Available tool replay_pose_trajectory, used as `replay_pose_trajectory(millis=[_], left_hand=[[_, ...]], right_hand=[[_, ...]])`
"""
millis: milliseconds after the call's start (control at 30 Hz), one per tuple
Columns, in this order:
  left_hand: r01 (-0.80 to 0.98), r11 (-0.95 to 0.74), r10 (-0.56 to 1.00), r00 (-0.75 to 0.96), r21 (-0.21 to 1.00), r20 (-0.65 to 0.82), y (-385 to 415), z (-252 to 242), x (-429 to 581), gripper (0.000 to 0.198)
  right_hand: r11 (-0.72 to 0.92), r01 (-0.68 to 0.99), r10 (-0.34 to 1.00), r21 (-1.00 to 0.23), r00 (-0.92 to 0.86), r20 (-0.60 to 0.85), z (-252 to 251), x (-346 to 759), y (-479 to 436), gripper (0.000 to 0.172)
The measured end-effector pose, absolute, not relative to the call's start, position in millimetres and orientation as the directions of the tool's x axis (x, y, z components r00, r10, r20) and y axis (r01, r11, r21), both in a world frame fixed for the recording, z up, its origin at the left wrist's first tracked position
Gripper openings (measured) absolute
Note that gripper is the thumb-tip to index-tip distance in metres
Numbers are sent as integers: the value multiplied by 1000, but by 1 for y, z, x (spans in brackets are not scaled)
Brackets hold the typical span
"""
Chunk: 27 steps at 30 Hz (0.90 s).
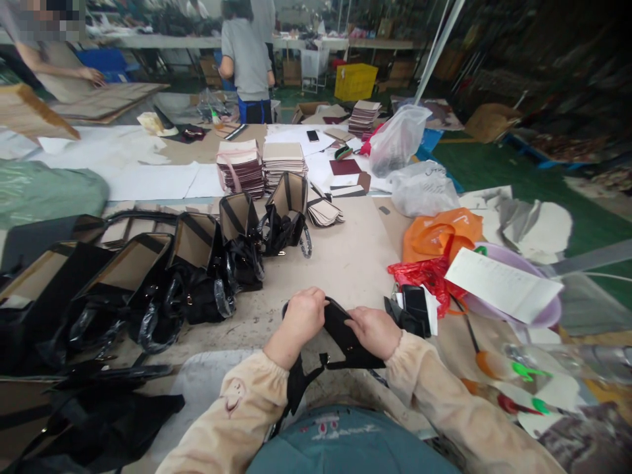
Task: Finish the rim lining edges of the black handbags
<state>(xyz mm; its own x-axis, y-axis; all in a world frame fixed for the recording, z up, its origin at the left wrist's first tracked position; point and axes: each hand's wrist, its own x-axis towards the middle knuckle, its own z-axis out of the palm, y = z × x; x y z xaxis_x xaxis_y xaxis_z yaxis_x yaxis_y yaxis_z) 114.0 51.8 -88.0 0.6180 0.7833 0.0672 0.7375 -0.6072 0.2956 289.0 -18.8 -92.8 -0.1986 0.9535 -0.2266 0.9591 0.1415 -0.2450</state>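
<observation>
A black bag piece [340, 332], which looks like a handbag panel with straps, lies across the table edge in front of me. My left hand [303, 319] is closed on its upper left edge, thumb and fingers pressed together. On the other side, my right hand [374, 332] pinches the piece's right part, thumb on top and fingers partly hidden behind it. A small metal fitting shows on the dark surface between them. To the left stand several open black handbags [195, 247] with tan insides and plastic-wrapped handles.
Stacks of panels [284, 164] stand at the table's middle. Right: an orange bag [439, 234], a purple basin [543, 306] under a white sheet [503, 284], and glue bottles [494, 363]. More black material [108, 421] lies at lower left. People [244, 62] work beyond the table.
</observation>
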Motion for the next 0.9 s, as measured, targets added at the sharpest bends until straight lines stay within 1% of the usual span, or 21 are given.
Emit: replay_pose_trajectory(millis=[267,900], left_hand=[[777,-561,817,575,286,44,49,-88,116,16],[801,-519,844,536,300,29,48,-86,121,17]], right_hand=[[157,951,943,-267,-225,-245,-89,285,-21,27],[164,936,935,-311,-248,-253,-81,281,-14,31]])
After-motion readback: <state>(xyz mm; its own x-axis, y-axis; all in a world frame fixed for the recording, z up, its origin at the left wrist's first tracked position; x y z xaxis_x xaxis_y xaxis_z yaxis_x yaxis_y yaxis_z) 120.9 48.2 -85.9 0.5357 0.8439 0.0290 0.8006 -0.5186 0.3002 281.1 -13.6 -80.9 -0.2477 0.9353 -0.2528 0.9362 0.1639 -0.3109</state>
